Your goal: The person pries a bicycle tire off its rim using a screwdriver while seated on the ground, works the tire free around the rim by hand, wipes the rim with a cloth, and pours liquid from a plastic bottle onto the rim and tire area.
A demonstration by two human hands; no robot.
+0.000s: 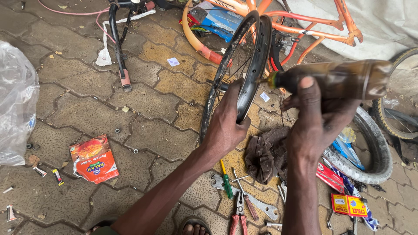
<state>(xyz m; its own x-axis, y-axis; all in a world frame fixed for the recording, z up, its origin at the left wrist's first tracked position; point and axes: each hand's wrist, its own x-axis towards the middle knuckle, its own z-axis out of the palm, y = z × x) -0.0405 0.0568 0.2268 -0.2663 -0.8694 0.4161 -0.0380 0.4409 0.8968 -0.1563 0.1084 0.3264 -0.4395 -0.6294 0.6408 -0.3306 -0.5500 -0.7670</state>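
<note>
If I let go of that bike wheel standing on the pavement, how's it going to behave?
The wheel stands upright on its thin rim, steadied only by the left hand, so it would probably tip or roll away. Its metal rim and spokes look stiff, not floppy. With no tyre on it, it is likely fairly light for its size, and the bare rim may skid on the paving.

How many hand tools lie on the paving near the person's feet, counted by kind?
Screwdriver, green and yellow handle: 1
Screwdriver, dark red-brown handle: 1
Flat metal spanner: 1
Pliers, red handles: 1
Total: 4
</note>
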